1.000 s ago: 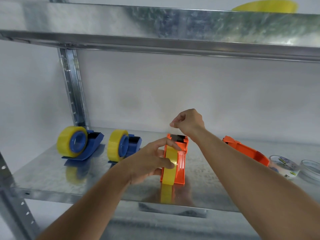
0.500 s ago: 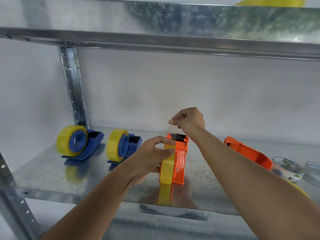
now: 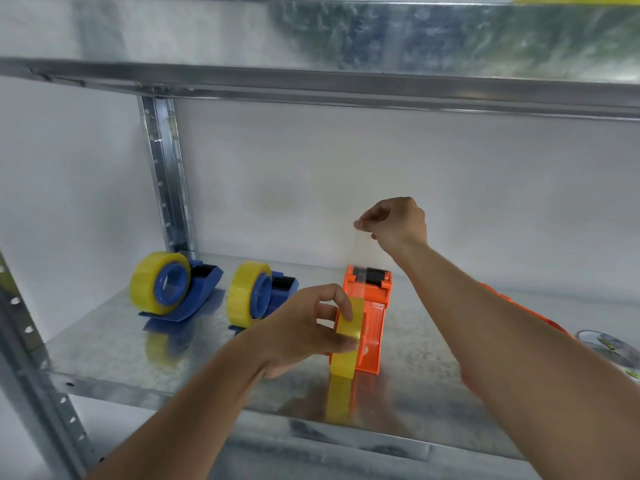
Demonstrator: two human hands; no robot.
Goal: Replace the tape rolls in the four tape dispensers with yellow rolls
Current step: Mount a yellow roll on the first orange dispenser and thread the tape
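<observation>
Two loaded blue dispensers (image 3: 204, 289) — left of hands (image 3: 304, 327)

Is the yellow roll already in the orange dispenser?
In: the yellow roll sits in the orange dispenser, held by the left hand; the right hand pinches its pulled-up tape end.

left hand (image 3: 304, 327): fingers curled, gripping | right hand (image 3: 394, 225): raised, fingertips pinched

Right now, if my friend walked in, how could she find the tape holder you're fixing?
Look at the lower metal shelf. Two blue dispensers sit at its left; just right of them stands the orange dispenser. It's the one with a yellow roll gripped by the left hand, while the right hand pinches its tape strip above the cutter.
</observation>
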